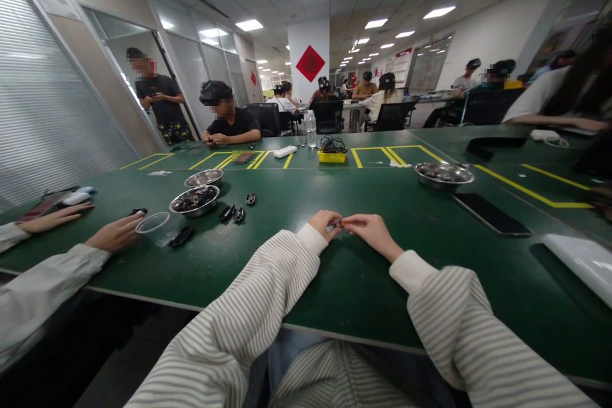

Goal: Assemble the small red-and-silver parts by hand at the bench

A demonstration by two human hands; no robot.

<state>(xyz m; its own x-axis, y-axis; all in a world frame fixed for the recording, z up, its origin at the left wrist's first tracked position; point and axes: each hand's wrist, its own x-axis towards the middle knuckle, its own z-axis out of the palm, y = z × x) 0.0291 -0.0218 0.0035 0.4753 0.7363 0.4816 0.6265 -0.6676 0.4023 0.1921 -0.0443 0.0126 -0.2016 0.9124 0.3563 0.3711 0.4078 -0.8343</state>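
Observation:
Both my hands meet over the green table [354, 306], in front of my body. My left hand [324, 222] is closed around a small dark and silvery part [333, 225], mostly covered by the fingers. Fingertips of my right hand [370, 231] pinch a tiny orange-red piece [341, 224] at the same spot, touching or right beside that part. The exact kind of either piece is too small to make out. Several black plastic parts [232, 213] lie on the tabletop to the left, away from my hands.
Left of me stand a metal bowl of dark parts [195, 201], another bowl [204, 177] and a clear plastic cup [155, 229], beside a co-worker's hand [115, 234]. To the right are a metal bowl [444, 176], a black phone [491, 214] and a white object [581, 264].

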